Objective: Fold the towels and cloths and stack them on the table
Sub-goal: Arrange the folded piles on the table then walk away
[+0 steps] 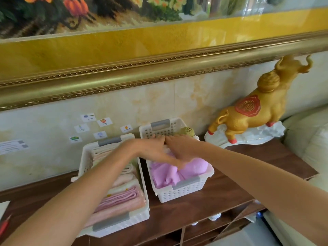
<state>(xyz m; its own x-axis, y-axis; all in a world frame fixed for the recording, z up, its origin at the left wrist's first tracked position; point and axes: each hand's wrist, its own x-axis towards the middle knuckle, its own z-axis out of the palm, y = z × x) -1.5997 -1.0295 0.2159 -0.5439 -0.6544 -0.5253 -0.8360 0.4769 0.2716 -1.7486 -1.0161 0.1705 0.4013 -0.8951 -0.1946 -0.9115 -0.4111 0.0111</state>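
Hands (154,148) (179,148) press crumpled lilac cloth (188,170) in perforated basket (186,191).

- Left arm (74,190): bare from the lower frame edge to the wrist; no sleeve, watch or band in view.
- Right arm (248,174): bare along its whole visible length; no sleeve or bracelet shows.
- Left hand (150,150): ungloved; no ring visible on the fingers that show. Its thumb side is blurred, so fine detail there cannot be read.
- Right hand (179,146): ungloved; no ring or other jewellery visible on its back or fingers.
- Both forearms are slim and taper evenly toward the wrists.
- No clothing enters the view; upper arms, shoulders and torso lie outside the frame.
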